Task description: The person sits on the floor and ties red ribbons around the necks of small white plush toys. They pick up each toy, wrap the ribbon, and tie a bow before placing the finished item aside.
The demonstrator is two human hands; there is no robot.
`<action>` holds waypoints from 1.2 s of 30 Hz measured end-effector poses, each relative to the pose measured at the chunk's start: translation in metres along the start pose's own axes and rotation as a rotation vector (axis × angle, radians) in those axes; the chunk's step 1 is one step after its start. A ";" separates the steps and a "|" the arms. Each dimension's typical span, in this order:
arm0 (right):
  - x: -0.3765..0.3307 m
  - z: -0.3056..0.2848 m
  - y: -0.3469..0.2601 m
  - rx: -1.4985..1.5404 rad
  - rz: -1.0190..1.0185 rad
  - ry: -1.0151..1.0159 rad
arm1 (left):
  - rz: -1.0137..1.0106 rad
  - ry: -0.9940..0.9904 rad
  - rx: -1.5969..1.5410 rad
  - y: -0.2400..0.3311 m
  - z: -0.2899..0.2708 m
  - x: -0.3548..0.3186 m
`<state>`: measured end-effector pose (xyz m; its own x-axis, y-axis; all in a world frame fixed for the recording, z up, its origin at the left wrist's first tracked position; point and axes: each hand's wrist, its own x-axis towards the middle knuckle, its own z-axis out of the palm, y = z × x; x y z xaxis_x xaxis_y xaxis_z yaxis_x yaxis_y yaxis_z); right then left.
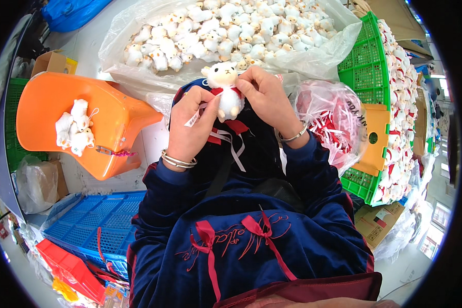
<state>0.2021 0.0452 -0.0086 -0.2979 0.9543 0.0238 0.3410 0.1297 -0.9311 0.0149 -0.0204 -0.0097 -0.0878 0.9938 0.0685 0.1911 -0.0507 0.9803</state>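
A small white plush animal [228,105] with dark eyes and a red cloth piece at its neck is held upright in front of my chest. My left hand [191,123] pinches the neck cloth from the left, and a white printed ribbon [194,119] sticks out between its fingers. From the other side, my right hand [268,97] grips the toy at its neck with thumb and fingers. Both hands are closed, and the cloth's back side is hidden. Just below, red cloth pieces [236,127] with white ribbons lie on my dark lap.
Many undressed plush animals fill an open clear bag [118,38] ahead. An orange stool [38,97] at left carries several more and a small tool with pink cord. Right stand a bag of red pieces [331,131] and a green crate [364,54]; blue crates [102,218] lie lower left.
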 end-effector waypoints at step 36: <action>-0.012 0.026 -0.004 -0.178 -0.251 0.091 | -0.022 -0.141 -0.217 -0.006 -0.002 0.005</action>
<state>0.1814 0.0261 -0.0149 -0.3141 0.9058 0.2845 0.4203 0.4014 -0.8138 0.0111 -0.0153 -0.0151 0.0502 0.9981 0.0355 -0.0254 -0.0342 0.9991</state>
